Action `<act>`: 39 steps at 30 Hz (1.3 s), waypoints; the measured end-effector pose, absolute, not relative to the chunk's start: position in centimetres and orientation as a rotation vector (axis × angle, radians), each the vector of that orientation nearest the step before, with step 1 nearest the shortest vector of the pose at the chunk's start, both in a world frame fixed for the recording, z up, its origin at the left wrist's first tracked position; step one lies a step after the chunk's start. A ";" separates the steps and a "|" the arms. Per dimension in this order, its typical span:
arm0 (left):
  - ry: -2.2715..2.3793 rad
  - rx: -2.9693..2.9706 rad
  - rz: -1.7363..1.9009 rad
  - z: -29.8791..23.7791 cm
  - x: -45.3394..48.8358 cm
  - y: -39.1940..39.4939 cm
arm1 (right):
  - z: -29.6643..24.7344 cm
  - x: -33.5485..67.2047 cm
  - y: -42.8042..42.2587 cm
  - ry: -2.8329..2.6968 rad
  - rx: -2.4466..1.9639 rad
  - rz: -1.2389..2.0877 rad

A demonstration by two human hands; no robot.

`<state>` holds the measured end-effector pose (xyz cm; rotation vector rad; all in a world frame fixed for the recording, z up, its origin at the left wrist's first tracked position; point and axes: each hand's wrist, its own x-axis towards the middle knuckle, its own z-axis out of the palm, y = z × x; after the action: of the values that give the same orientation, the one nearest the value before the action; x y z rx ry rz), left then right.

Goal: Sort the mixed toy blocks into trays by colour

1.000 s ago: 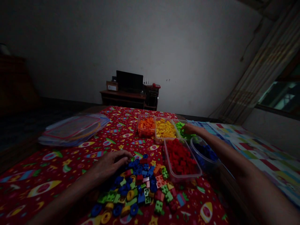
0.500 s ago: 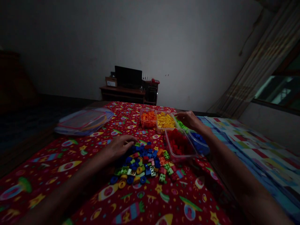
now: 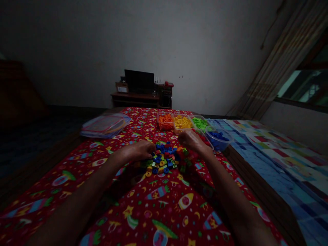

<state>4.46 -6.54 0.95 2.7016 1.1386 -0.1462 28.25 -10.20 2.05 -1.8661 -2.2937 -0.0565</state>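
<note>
A loose pile of mixed toy building bricks point(image 3: 164, 159) lies on the red patterned cloth, with blue, yellow, green, orange and red pieces and small wheels. At the pile's left edge is my left hand point(image 3: 142, 149), its fingers curled in; whatever they hold is hidden. My right hand point(image 3: 191, 139) hovers between the pile's far right side and the clear box of red bricks point(image 3: 205, 138), partly covering that box. Its fingers are bent together and point down, and I cannot see anything in them.
Beyond the hands stand clear boxes of orange bricks point(image 3: 166, 122), yellow bricks point(image 3: 182, 122) and green bricks point(image 3: 200, 123). A round tub of blue bricks point(image 3: 219, 136) is at the right. Stacked clear lids point(image 3: 105, 125) lie at the left. A monitor point(image 3: 139, 81) stands by the wall.
My right hand has come back from the green box, moving left and nearer to the pile. My left hand's fingers have curled in at the pile's edge. The view has shifted slightly.
</note>
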 end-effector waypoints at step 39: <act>0.793 1.740 0.525 -0.3 5.1 -5.5 | -1.6 25.0 -10.1 -1.841 -1.201 0.663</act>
<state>5.09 -5.46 -0.27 1.7401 0.7931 0.5249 24.97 -10.12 -1.60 -1.2009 -1.8411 0.6630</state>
